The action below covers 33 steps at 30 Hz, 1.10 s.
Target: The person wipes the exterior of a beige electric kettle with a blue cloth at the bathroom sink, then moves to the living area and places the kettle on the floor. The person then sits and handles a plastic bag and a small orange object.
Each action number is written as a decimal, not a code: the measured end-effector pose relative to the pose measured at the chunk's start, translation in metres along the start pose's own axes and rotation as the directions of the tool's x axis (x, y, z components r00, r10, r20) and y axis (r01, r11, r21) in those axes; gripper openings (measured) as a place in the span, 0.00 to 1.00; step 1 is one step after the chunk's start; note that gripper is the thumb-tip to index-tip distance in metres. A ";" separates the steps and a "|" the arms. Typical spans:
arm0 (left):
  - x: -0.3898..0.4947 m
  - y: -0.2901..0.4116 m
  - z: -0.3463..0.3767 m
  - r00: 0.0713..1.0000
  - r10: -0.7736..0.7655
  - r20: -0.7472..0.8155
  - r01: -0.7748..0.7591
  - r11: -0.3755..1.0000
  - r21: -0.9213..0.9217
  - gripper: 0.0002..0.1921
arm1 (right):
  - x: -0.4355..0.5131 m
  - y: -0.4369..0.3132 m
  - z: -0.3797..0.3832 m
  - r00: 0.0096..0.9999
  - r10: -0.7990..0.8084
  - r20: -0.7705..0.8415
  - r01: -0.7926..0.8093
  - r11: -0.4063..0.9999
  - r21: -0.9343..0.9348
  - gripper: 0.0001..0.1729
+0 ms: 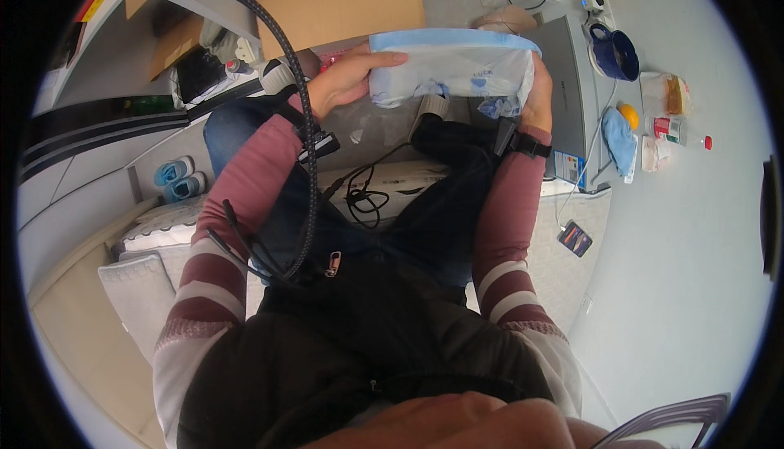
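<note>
A thin white plastic bag (453,72) with a light-blue band along its upper edge is stretched flat between my hands, above and beyond my knees. Blue printed marks show on its front. My left hand (343,81) grips the left end, its thumb lying across the front and its fingers behind. At the other end my right hand (539,96) holds the bag from the side, its fingers mostly hidden behind the plastic. A crumpled blue-printed part of the plastic (499,107) hangs below the right end, close to my right wrist.
An open cardboard box (343,8) stands beyond my hands. To the right, a grey cabinet (554,93) carries a navy mug (615,54), a plastic bottle (670,131) and a blue cloth (617,133). A charging phone (574,239) lies nearer. Black cable (367,198) tangles between my legs.
</note>
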<state>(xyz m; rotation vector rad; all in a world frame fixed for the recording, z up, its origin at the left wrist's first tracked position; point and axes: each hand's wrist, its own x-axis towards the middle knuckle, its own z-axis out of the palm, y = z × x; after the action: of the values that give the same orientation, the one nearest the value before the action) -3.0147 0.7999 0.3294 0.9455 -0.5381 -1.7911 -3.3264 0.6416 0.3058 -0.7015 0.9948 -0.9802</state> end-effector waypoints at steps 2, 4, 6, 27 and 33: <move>0.000 0.001 -0.003 1.000 0.013 0.017 -0.012 0.999 -0.050 0.28 | 0.004 0.001 -0.007 0.999 -0.028 -0.019 0.029 0.996 0.079 0.21; 0.002 0.002 -0.007 1.000 0.018 0.018 -0.017 0.997 -0.071 0.29 | 0.009 -0.001 -0.015 0.997 -0.079 -0.001 0.078 0.983 0.164 0.21; 0.003 0.002 -0.009 0.998 0.004 0.070 -0.003 1.000 -0.015 0.30 | 0.014 -0.002 -0.022 0.990 -0.124 -0.061 0.134 0.972 0.192 0.22; 0.016 -0.010 -0.021 0.997 0.074 0.003 -0.067 0.877 0.475 0.19 | -0.036 -0.034 0.004 0.809 -0.219 0.546 0.018 0.937 0.349 0.50; 0.017 -0.009 -0.023 0.997 0.082 0.006 -0.067 0.763 0.643 0.14 | -0.019 -0.034 -0.001 0.707 -0.025 0.707 0.003 0.999 0.033 0.47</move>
<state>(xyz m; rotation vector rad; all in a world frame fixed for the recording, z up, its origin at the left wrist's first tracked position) -3.0044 0.7897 0.3030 1.3800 -1.2119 -1.5282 -3.3433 0.6451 0.3408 -0.9636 0.2835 -0.6349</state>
